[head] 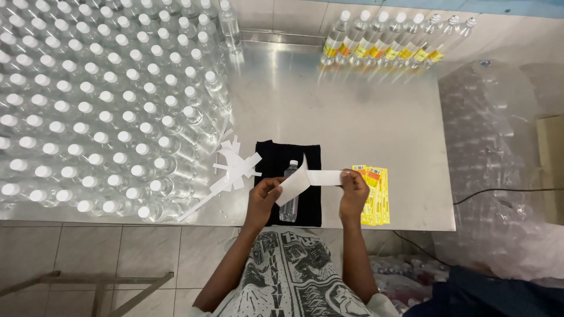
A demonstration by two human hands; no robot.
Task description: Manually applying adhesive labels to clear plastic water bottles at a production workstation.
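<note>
The left hand (262, 196) is pinching one end of a white paper strip (305, 179), with the fingers pressed together on it. The right hand (353, 191) is pinching the other end the same way. Both grips are holding the strip up above the worktop (352, 117), and the strip is bending up into a point in the middle.

Just under the strip, a small clear bottle (289, 194) with a white cap is lying on its side on a black cloth (271, 155). The cloth is lying flat near the front edge of the worktop, right in front of the person.

Just beside the right hand, a stack of yellow labels (378, 196) is lying on the worktop. Just to the left of the cloth, a pile of loose white paper strips (235, 167) is lying in a messy heap.

A big crowd of clear bottles with white caps (88, 105) is standing on the left side of the worktop, packed close together. At the far edge, a short row of bottles with yellow labels (388, 41) is standing upright, well apart from the hands.
</note>
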